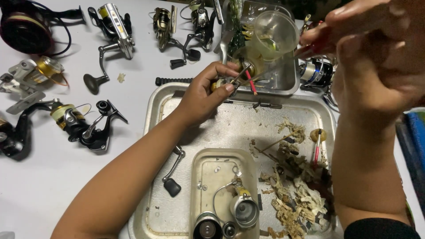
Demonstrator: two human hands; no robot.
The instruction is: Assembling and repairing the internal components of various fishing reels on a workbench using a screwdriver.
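My left hand (204,93) reaches over the far edge of a large metal tray (239,119) and pinches a small brass-coloured reel part (221,83) between thumb and fingers. My right hand (376,57) is raised close to the camera at the upper right, fingers closed on a thin tool with a red handle (316,44), whose slim metal shaft (265,71) slants down to the part. A red-tipped stick (251,83) lies right beside the part. A clear plastic cup (274,33) stands behind it in a smaller metal container (285,75).
Several fishing reels (84,126) lie on the white table to the left and along the back. A small inner tray (221,177) holds a spool (245,210) and small parts. A crank handle (171,177) and dirty paper scraps (292,199) lie in the large tray.
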